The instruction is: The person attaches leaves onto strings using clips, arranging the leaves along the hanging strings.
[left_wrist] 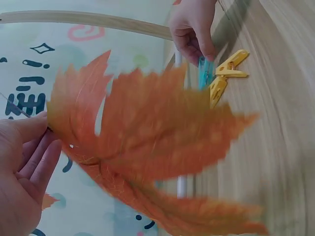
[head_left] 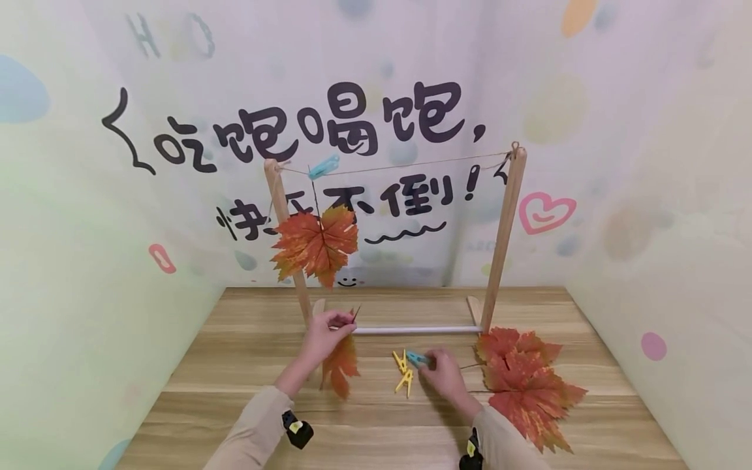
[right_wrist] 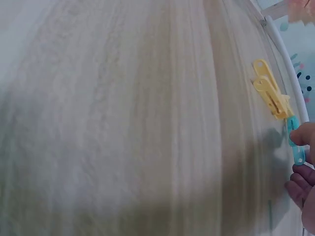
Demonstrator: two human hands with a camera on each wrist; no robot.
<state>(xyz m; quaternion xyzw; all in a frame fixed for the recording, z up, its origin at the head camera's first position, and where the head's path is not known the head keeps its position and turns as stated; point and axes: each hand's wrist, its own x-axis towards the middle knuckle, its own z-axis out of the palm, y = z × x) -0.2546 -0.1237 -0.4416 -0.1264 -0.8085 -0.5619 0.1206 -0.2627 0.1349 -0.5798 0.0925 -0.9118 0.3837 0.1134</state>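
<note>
While left fingers pinch a leaf, right fingers grip a blue clip (well inside table edges).

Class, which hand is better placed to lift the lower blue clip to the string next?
Probably the right hand: it pinches that blue clip, while the left hand is farther from it, holding a leaf by its stem.

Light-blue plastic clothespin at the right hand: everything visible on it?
The light-blue, plastic-looking clothespin is slim, with a round hole near one end. The bare right hand pinches it over the brown wood-grain tabletop, opposite end toward two yellow, plastic-looking clothespins. Contact with those or the table is unclear.
</note>
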